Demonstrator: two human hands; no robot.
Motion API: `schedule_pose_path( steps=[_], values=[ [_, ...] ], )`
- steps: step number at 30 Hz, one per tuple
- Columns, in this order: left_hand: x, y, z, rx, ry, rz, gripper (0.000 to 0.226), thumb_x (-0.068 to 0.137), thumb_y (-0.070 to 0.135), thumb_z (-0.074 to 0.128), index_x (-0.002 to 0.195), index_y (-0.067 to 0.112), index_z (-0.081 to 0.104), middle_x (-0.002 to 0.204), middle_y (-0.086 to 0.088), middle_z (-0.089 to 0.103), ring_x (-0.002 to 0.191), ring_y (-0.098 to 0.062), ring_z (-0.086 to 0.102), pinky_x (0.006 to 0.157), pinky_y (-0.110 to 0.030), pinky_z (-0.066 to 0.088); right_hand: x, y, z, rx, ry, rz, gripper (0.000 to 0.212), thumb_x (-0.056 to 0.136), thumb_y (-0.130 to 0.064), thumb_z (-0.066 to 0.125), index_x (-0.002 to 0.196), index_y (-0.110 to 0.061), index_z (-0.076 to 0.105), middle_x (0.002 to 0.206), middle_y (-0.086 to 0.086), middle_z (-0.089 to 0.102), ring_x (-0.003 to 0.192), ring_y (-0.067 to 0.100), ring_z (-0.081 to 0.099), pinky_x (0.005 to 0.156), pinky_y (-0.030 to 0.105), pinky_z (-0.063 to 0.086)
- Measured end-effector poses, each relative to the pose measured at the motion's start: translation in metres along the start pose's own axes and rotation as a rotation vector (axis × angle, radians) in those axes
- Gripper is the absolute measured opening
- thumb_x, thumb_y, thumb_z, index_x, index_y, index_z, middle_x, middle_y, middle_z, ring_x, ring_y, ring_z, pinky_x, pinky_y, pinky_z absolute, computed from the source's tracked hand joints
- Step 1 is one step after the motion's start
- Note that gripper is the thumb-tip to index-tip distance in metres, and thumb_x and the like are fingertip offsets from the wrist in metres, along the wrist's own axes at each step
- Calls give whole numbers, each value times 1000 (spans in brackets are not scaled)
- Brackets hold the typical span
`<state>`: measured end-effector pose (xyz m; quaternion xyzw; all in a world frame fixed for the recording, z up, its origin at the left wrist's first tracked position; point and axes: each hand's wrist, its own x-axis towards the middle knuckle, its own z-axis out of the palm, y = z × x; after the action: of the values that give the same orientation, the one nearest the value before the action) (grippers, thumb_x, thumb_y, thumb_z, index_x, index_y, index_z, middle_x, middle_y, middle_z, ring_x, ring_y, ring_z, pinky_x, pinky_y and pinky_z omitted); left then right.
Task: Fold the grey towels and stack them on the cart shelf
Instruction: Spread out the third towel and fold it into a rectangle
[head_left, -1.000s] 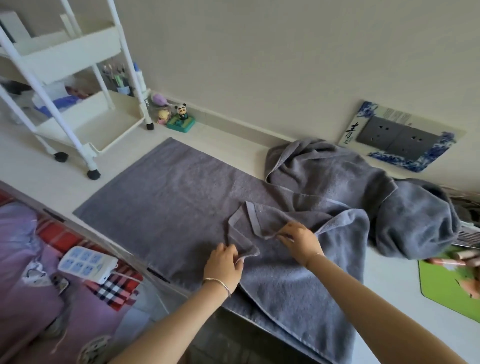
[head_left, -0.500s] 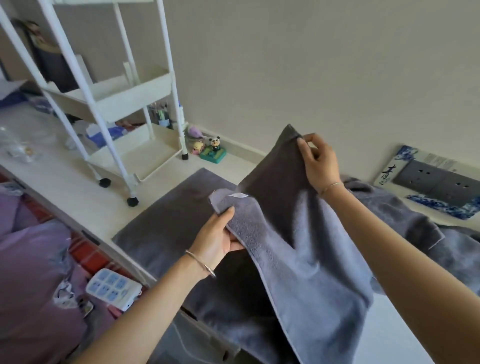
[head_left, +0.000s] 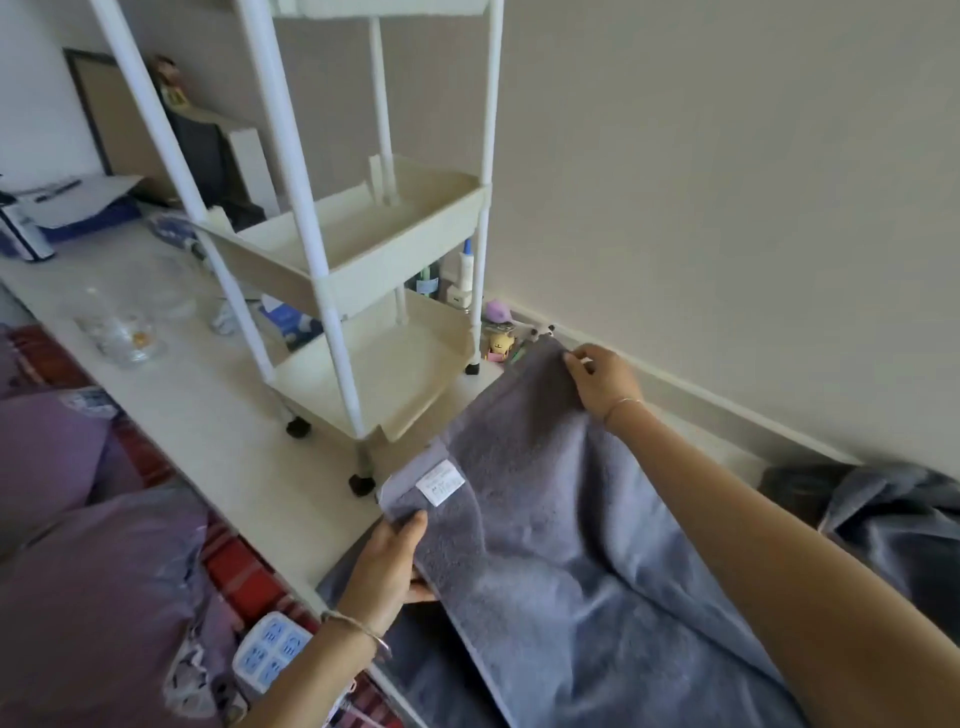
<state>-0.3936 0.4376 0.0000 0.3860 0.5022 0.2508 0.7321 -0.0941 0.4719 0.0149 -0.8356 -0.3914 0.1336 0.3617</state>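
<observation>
The left hand (head_left: 389, 564) pinches the labelled near corner of the grey towel (head_left: 545, 530), the right hand (head_left: 605, 382) grips its far corner. The towel is over the worktop (head_left: 208, 410), just beside the white cart (head_left: 415, 249), with figurines (head_left: 500, 343) at the back edge.

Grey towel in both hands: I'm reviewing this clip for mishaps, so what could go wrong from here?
1. The right hand pinches the far corner of the grey towel right beside the small figurines; a sweep could topple them.
2. The left hand holds the near corner close to the castors of the cart; a snagged edge might roll it.
</observation>
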Motion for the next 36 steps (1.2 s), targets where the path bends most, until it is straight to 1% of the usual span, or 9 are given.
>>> schedule_pose_path(
  steps=[3,8,11,14,20,24,28,32,36],
  values=[
    [35,-30,-34,226,221,-42,10,95,11,51,103,5,49,103,-10,48,88,-24,49,60,-41,51,6,39,52,-197,-211,219,31,92,-36,52,114,-14,58,116,12,63,105,32,57,88,33,44],
    [65,-60,-68,393,277,-44,60,61,46,74,108,11,60,81,-9,66,72,-21,64,62,-40,58,-3,66,95,-247,-238,250,39,89,-52,49,113,-21,52,106,7,65,93,28,59,88,43,49],
    [62,-60,-65,406,272,11,24,72,19,81,88,11,65,68,-7,66,76,-25,66,67,-32,55,-3,67,99,-219,-140,226,30,90,-44,52,105,-18,56,102,8,66,90,29,59,86,41,50],
    [59,-60,-63,369,235,44,19,77,6,75,86,16,62,76,-1,67,76,-16,61,49,-9,46,0,63,96,-139,30,143,20,96,-32,47,102,-15,54,98,11,66,85,29,59,80,39,51],
    [57,-70,-78,481,205,35,36,71,8,78,100,16,58,91,-6,66,95,-23,62,80,-31,51,7,72,98,-308,-60,174,19,97,-27,46,108,-15,55,107,12,65,93,32,59,83,39,50],
    [57,-71,-82,513,207,85,31,77,3,73,102,12,57,85,-12,60,69,-13,56,44,-10,43,13,67,104,-436,-90,150,20,98,-25,44,111,-14,54,109,13,64,96,32,59,81,36,47],
    [64,-78,-89,399,157,29,38,78,6,73,110,13,53,106,-11,60,80,-12,57,44,-15,50,9,65,104,-480,-61,156,19,99,-24,42,113,-13,51,112,13,63,97,31,59,84,38,47],
    [68,-76,-96,312,216,-8,32,83,18,69,105,10,46,100,-12,54,83,-24,57,42,-24,53,-19,50,113,-384,132,-65,26,94,-21,50,118,-12,52,123,10,53,112,29,49,101,41,37],
    [74,-75,-108,339,257,19,17,88,18,62,90,6,52,91,-18,60,63,-26,64,42,-25,53,-85,20,132,-151,81,-406,13,81,-14,67,94,-14,63,103,3,60,93,24,57,81,40,47]
  ],
)
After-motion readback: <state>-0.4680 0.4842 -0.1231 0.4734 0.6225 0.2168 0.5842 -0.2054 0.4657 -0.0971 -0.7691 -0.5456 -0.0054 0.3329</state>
